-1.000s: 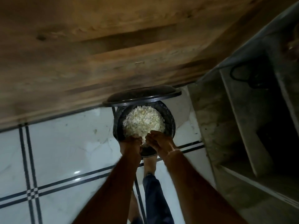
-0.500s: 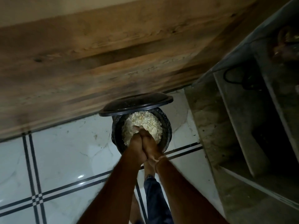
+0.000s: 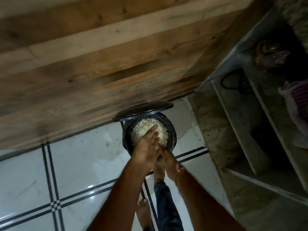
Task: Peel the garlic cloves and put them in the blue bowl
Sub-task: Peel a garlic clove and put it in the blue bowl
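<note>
White peels [image 3: 145, 127] fill the black bin [image 3: 173, 131], lid [image 3: 141, 109] up, probably by the foot [image 3: 158, 172]. The left hand [image 3: 146, 147] lies flat over the right hand [image 3: 169, 162] above it, likely brushing scraps off; the right's fingers are hidden. No cloves or bowl in view.

A black bin [image 3: 173, 130] stands on the floor with its round lid [image 3: 143, 108] tipped up at the back. The floor [image 3: 80, 164] is white and shiny, with thin dark lines [image 3: 50, 172] crossing it. A big brown wooden board [image 3: 116, 64] is behind the bin. On the right are grey stone shelves [image 3: 233, 130]. A black wire [image 3: 233, 82], a pink and white bag [image 3: 296, 104] and a gold-coloured pot [image 3: 268, 52] sit on them.
</note>
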